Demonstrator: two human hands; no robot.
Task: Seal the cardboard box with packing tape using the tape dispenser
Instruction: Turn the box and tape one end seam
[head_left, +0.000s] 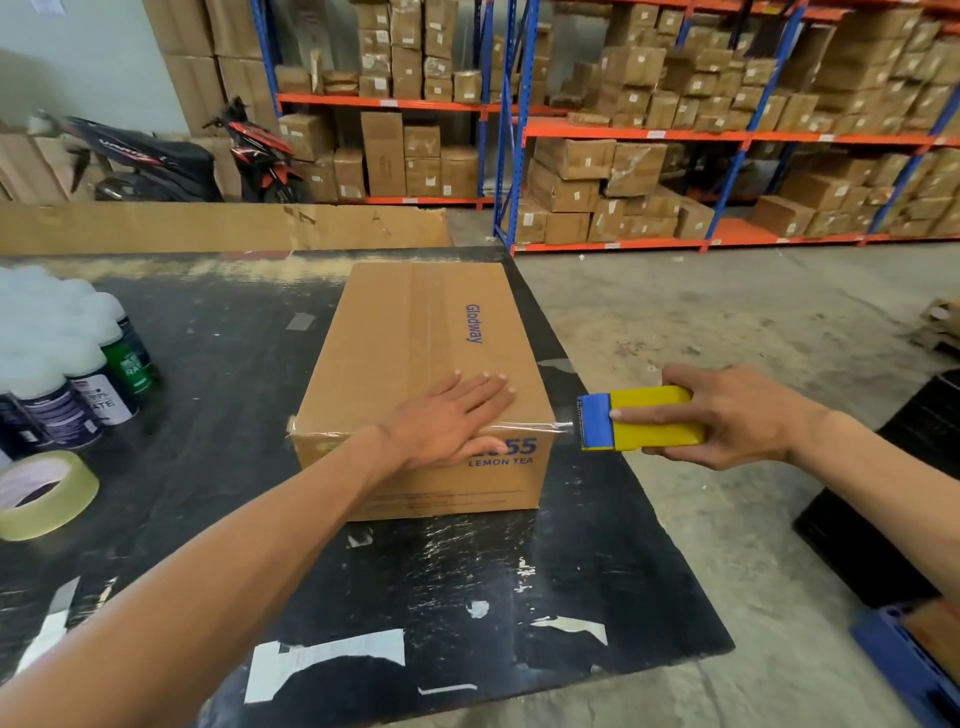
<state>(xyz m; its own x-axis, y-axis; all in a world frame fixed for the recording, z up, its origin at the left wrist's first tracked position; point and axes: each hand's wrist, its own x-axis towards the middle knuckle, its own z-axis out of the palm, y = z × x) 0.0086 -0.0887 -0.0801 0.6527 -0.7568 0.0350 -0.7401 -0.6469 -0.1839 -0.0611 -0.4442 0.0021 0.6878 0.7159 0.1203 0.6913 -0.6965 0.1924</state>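
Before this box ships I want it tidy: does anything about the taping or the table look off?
Mostly minor. The tape bunches and wrinkles at the cardboard box's near left corner. A clear strip is stretched from its right edge to the tape dispenser, uncut. The black table is scuffed, with torn paper scraps stuck on.

Warehouse — racks (727, 137) of cartons (574, 158)

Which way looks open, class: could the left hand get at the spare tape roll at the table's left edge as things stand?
Probably yes. The left hand lies flat on the cardboard box and holds nothing, and bare black tabletop lies between it and the tape roll. The spray cans stand behind the roll, not across the path.
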